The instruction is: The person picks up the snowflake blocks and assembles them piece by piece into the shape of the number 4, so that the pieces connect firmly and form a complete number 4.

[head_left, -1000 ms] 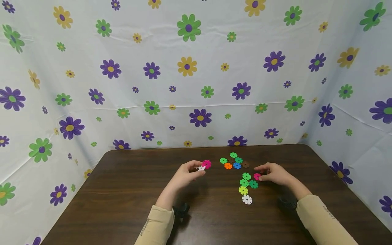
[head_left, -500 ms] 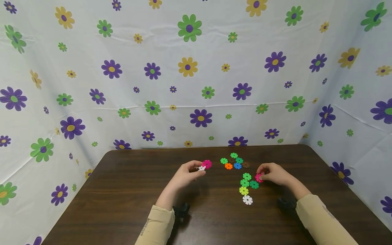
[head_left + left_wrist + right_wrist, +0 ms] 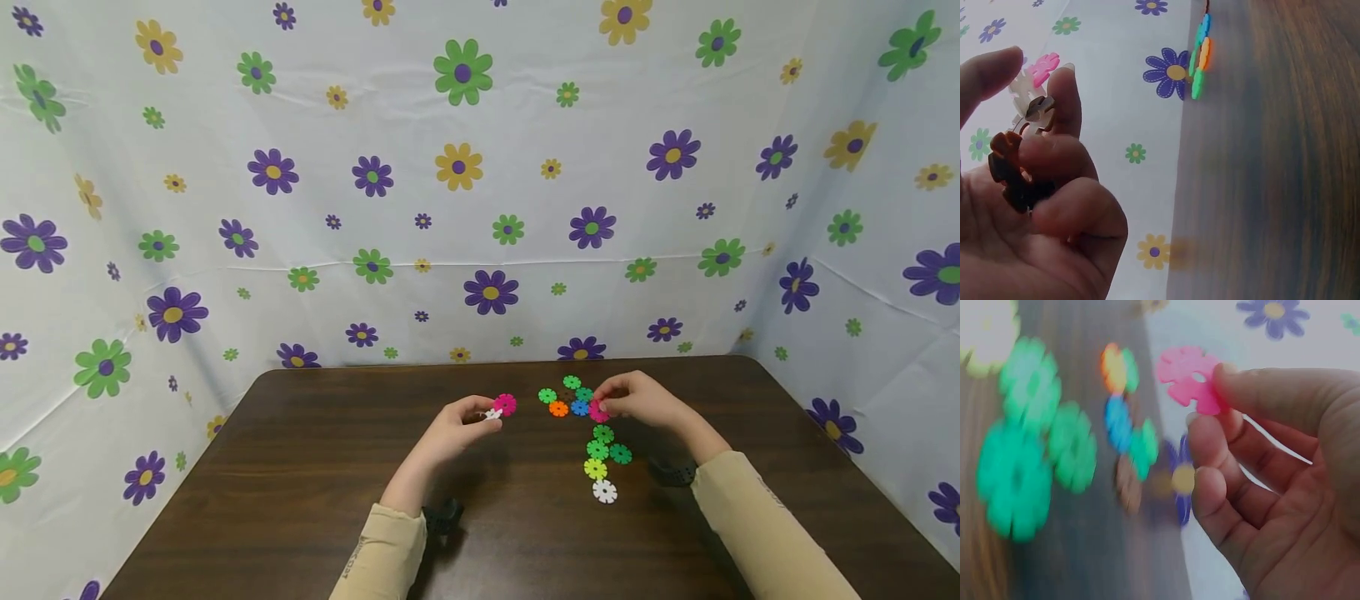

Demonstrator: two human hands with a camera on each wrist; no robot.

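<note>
My left hand (image 3: 457, 427) holds a small cluster of notched plastic discs above the table. A white disc (image 3: 1022, 94) and a pink disc (image 3: 1044, 65) stick out near the thumb and index fingertips, while a brown disc (image 3: 1007, 144) and other dark pieces sit by the curled fingers, partly hidden. With thumb and fingertips, my right hand (image 3: 648, 406) pinches another pink disc (image 3: 1182, 365) by its edge. That disc is raised above the table, close by a blue disc (image 3: 578, 408) in the head view.
Loose discs lie on the dark wooden table (image 3: 300, 483): an orange disc (image 3: 558, 409) among a back group, and green, a yellow disc (image 3: 595, 470) and a white disc (image 3: 603, 497) nearer. A flower-patterned cloth (image 3: 315, 225) hangs behind the table and at both sides.
My right hand has picked the pink disc up from beside the green ones and carried it left and away from me, toward the back group. The left hand has stayed nearly still.
</note>
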